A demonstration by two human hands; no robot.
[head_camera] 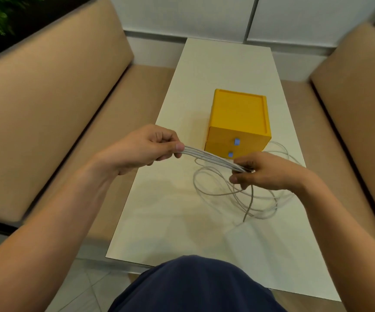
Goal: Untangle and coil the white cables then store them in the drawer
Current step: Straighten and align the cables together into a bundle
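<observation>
Over the middle of the table (159, 221), a bundle of several strands of the cables (213, 157) is stretched between the two hands. The left hand (150, 149) has its fingers curled in, and the thumb pinches the bundle's end against them. The right hand (263, 172) grips the other end, though its fingertips are dark and blurred, so the exact hold is hard to make out. The rest of the cables lie in loose loops on the table toward its right edge, partly hidden under the right hand and forearm. One strand trails toward the near edge and is lost in blur. Just behind the loops stands the yellow box (240, 115) with two blue knobs (236, 141) – the cables cross its lower front. Tan benches (47, 109) flank the table, cut off at both sides. A dark-blue knee (195, 287) hides part of the near edge.
</observation>
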